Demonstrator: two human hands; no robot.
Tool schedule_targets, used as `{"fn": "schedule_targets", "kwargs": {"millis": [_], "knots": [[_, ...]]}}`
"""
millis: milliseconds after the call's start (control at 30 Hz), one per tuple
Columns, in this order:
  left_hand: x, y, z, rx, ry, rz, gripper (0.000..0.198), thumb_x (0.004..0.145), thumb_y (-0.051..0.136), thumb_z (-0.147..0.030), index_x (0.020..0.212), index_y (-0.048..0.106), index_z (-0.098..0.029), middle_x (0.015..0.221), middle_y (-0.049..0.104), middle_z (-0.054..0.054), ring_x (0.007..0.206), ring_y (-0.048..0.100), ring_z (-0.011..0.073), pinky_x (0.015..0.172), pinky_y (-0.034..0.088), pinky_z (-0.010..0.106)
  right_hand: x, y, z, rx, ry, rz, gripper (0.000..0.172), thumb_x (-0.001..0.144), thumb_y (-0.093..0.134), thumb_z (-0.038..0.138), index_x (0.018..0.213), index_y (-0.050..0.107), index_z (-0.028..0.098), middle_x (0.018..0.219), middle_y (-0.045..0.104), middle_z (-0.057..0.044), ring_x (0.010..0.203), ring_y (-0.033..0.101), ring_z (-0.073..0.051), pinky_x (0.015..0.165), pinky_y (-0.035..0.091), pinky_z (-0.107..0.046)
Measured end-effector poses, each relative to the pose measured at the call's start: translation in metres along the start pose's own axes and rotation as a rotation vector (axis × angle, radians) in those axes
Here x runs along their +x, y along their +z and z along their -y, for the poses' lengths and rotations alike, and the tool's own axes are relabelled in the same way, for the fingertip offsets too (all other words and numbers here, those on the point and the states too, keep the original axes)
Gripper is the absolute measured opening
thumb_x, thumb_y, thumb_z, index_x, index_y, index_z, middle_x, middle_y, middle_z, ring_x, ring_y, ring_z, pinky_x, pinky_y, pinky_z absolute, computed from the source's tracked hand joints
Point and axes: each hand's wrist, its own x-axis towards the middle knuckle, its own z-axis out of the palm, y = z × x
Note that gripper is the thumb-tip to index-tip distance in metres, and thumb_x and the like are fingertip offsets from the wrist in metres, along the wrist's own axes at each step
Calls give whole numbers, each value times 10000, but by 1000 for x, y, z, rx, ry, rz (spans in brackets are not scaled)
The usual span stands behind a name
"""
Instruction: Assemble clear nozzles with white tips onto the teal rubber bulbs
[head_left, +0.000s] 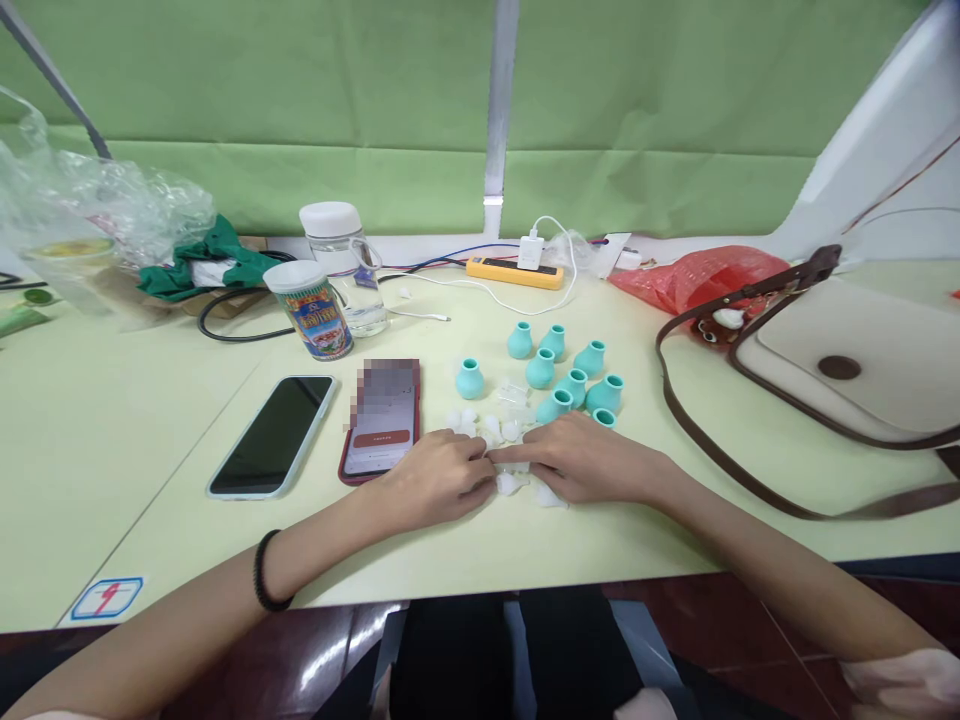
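Left hand (441,478), right hand (581,455) close together, partly curled; grip unclear, cannot tell; white pieces (508,485) around, teal pots (540,374) beyond.

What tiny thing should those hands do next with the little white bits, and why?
Maybe slide the right hand back just a little. It reaches right up to the left hand, and together they cover part of the spot among the white pieces, so I can't tell whether anything is held there.

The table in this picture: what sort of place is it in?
Probably a workroom, judging by the teal bulb-shaped pieces clustered on the table, its marked label and the power strip.
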Motion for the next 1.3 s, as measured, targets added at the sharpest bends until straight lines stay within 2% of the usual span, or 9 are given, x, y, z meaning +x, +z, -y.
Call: {"fn": "schedule_targets", "kwargs": {"millis": [133,233,367,467,533,633,733,867,1300], "knots": [[1,3,-1,25,-32,-58,239,804,420,-240,690,606,-143,626,574,32,576,540,146,523,396,264,0,2,1,3,27,-10,388,752,383,83,1107,480,204,666,601,-18,539,464,-107,477,165,-230],[1,5,1,-11,-45,-155,215,795,450,-248,692,605,-140,626,581,33,594,536,143,534,406,258,1,5,1,-7,61,-53,337,760,405,122,1090,455,165,638,590,-14,512,458,-110,462,176,-224],[0,4,4,-184,-106,-385,174,793,467,-233,721,590,-132,614,574,36,598,520,121,529,413,234,2,7,2,98,121,-248,318,743,452,160,1060,442,151,648,565,0,529,480,-105,488,291,-211],[-1,1,4,-351,-149,-579,97,765,517,-208,783,580,-136,620,574,32,599,517,114,544,430,238,3,5,7,331,137,-446,349,679,527,180,1015,438,152,695,553,6,519,477,-79,528,389,-210],[-2,1,4,-442,-141,-654,79,736,555,-171,806,577,-141,624,577,26,598,520,109,550,437,240,4,4,12,521,147,-513,362,648,551,171,989,432,157,733,554,2,512,490,-67,525,431,-203],[-2,4,2,-525,-116,-694,122,696,594,-116,815,579,-140,630,579,20,599,524,102,546,437,235,4,2,19,793,184,-509,354,650,559,172,979,427,169,758,552,-4,548,534,-72,523,474,-197],[-2,6,2,-560,-103,-730,144,670,608,-82,802,586,-136,629,574,14,593,525,96,539,438,228,4,3,22,945,207,-485,349,637,593,187,955,450,173,753,544,-5,592,555,-86,547,495,-209],[-2,2,1,-573,-91,-779,161,641,622,-61,786,594,-123,630,574,17,582,524,93,526,444,225,6,7,22,987,197,-488,348,624,607,174,938,457,178,750,545,-3,576,545,-82,545,498,-216],[0,-3,-4,-551,-45,-801,186,621,629,-40,789,589,-110,691,614,51,629,550,109,541,466,229,9,12,27,1031,211,-461,348,629,589,143,948,457,187,721,514,13,539,508,-67,541,480,-215]]}}
